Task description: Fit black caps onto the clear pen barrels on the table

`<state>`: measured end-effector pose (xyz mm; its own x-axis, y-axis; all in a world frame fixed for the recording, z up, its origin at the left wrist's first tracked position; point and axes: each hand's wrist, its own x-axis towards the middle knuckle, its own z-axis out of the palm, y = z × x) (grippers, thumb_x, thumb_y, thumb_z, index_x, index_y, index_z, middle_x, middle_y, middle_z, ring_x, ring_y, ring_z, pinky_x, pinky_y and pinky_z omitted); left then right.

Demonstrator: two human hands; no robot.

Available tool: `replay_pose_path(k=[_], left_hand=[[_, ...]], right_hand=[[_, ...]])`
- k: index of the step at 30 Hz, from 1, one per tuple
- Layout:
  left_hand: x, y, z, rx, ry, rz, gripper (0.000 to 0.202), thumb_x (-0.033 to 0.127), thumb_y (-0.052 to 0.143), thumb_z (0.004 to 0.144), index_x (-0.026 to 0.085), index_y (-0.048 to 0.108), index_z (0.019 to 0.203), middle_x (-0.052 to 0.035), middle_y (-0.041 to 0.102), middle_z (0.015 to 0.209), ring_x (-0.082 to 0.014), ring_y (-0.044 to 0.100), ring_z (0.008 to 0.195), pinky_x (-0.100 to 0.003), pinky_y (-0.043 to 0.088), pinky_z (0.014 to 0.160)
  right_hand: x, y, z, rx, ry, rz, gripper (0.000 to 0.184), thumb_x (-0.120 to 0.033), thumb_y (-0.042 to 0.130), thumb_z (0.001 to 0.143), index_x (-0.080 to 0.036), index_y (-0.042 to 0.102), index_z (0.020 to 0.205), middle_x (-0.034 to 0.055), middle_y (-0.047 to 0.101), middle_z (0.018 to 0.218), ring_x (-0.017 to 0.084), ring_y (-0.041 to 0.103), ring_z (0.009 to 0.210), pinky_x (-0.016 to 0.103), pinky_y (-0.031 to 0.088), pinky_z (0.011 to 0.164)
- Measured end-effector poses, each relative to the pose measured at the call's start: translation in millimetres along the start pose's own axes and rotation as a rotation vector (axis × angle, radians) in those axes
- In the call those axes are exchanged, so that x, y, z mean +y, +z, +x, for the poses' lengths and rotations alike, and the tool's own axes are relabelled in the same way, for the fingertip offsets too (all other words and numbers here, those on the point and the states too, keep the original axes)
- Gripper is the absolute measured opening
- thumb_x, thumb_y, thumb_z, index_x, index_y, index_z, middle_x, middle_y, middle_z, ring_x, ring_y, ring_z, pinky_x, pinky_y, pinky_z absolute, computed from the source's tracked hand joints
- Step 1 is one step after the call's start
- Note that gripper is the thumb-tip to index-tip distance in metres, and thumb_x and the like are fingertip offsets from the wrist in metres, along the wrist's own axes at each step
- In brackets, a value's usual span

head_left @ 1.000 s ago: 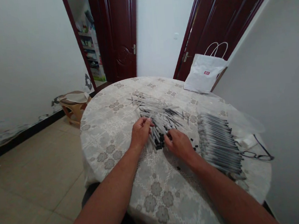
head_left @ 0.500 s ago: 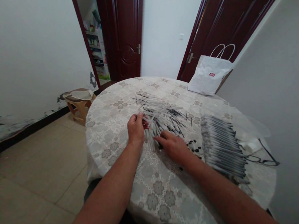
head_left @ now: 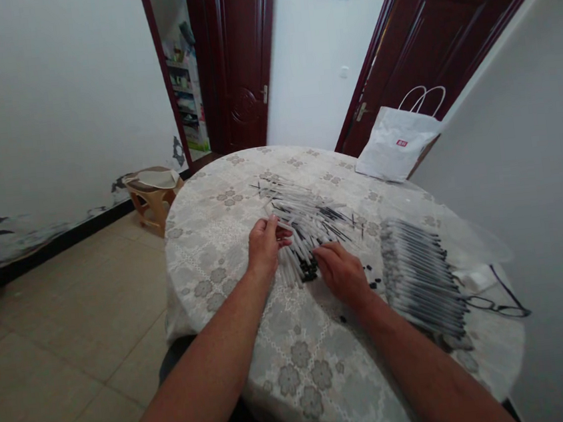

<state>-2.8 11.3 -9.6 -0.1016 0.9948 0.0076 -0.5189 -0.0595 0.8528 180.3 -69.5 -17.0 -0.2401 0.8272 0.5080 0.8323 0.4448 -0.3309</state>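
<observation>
A loose pile of clear pen barrels and thin black refills (head_left: 307,215) lies in the middle of the round table (head_left: 224,244). My left hand (head_left: 265,246) rests at the pile's left edge, fingers curled round a clear barrel. My right hand (head_left: 341,272) lies just right of it, fingers bent down over a small heap of black pen caps (head_left: 309,272); what it pinches is hidden. To the right, a neat row of assembled pens (head_left: 419,277) lies side by side.
A white paper bag (head_left: 398,145) stands at the table's far right against the wall. Black-rimmed glasses (head_left: 497,306) and a clear plastic sheet (head_left: 459,232) lie at the right edge. A wooden stool (head_left: 152,194) stands on the tiled floor at the left. Dark doors are behind.
My right hand has drawn back from the barrels onto the black caps. My left hand has shifted a little toward me, still curled at the pile's left edge. The camera has drifted slightly.
</observation>
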Motion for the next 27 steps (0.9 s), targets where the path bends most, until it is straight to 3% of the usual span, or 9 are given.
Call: replay_pose_path(k=[2, 4, 6, 9, 15, 27], left_hand=[[0, 0.9, -2, -0.053, -0.04, -0.037, 0.041, 0.056, 0.069, 0.085, 0.019, 0.053, 0.09, -0.0053, 0.071, 0.084, -0.0165, 0.072, 0.068, -0.025, 0.055, 0.054], [-1, 1.8, -3, -0.095, -0.072, -0.074, 0.04, 0.055, 0.069, 0.086, 0.019, 0.052, 0.093, -0.0074, 0.073, 0.09, -0.0195, 0.075, 0.074, -0.028, 0.058, 0.058], [-1, 2.5, -4, -0.124, -0.094, -0.105, 0.039, 0.053, 0.069, 0.087, 0.019, 0.051, 0.095, -0.0088, 0.073, 0.094, -0.0217, 0.076, 0.079, -0.031, 0.061, 0.062], [-2, 3.0, -5, -0.14, -0.112, -0.127, 0.038, 0.05, 0.07, 0.088, 0.019, 0.049, 0.096, -0.0088, 0.074, 0.095, -0.0229, 0.077, 0.081, -0.035, 0.062, 0.065], [-1, 3.3, -5, -0.142, -0.125, -0.123, 0.038, 0.049, 0.071, 0.087, 0.02, 0.048, 0.096, -0.008, 0.074, 0.095, -0.0229, 0.077, 0.081, -0.035, 0.062, 0.067], [-1, 7.9, -11, -0.232, -0.165, -0.161, 0.041, 0.047, 0.077, 0.084, 0.019, 0.053, 0.1, -0.0087, 0.076, 0.097, -0.0246, 0.078, 0.081, -0.038, 0.064, 0.072]], right_hand=[[0, -4, -1, 0.222, 0.174, 0.227, 0.021, -0.031, 0.05, 0.101, -0.021, 0.066, 0.11, 0.0083, 0.071, 0.106, 0.019, 0.067, 0.09, 0.031, 0.053, 0.082], [-1, -7, 0, 0.38, 0.348, 0.508, 0.02, -0.038, 0.053, 0.099, -0.022, 0.061, 0.108, 0.005, 0.072, 0.097, 0.015, 0.065, 0.071, 0.028, 0.053, 0.064], [-1, -8, 2, 0.454, 0.463, 0.758, 0.022, -0.043, 0.056, 0.097, -0.022, 0.058, 0.105, 0.003, 0.072, 0.092, 0.012, 0.06, 0.058, 0.023, 0.045, 0.048], [1, -8, 4, 0.5, 0.498, 0.939, 0.025, -0.044, 0.063, 0.092, -0.021, 0.058, 0.101, 0.0022, 0.072, 0.089, 0.01, 0.058, 0.054, 0.019, 0.039, 0.041], [4, -12, 4, 0.551, 0.466, 1.001, 0.025, -0.043, 0.065, 0.092, -0.022, 0.058, 0.102, 0.0015, 0.072, 0.087, 0.009, 0.058, 0.054, 0.019, 0.041, 0.041], [-1, -10, 5, 0.488, 0.48, 0.987, 0.023, -0.04, 0.067, 0.092, -0.02, 0.063, 0.101, 0.0032, 0.075, 0.088, 0.009, 0.058, 0.052, 0.02, 0.043, 0.042]])
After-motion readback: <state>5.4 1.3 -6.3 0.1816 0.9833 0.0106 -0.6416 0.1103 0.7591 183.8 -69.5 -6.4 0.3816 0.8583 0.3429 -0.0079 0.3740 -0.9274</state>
